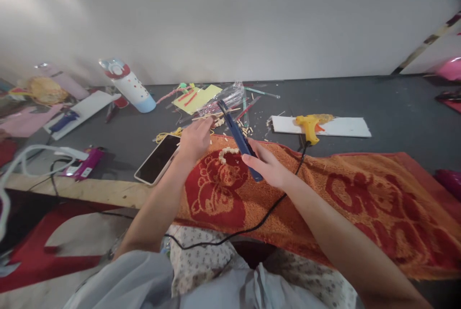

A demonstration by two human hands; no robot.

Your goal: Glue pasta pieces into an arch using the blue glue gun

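My right hand (266, 162) is closed around a long dark-blue tool (239, 138), tilted with its narrow end pointing up and away; its exact kind is unclear. Over the back edge of an orange-red towel (216, 198), my left hand (196, 138) has its fingers drawn together beside small pale cut pieces (219, 122). What the left fingers pinch, if anything, is too small to make out. A curved row of pale pieces (228, 153) lies on the towel just left of the tool. More loose bits (247, 130) are scattered behind it.
A phone (158, 160) lies by my left forearm. Right of centre, a yellow glue gun (309, 126) rests on a white strip (351, 126), its black cord (266, 215) crossing the towel. A bottle (131, 88), yellow paper (196, 98) and clear plastic (225, 98) are farther back.
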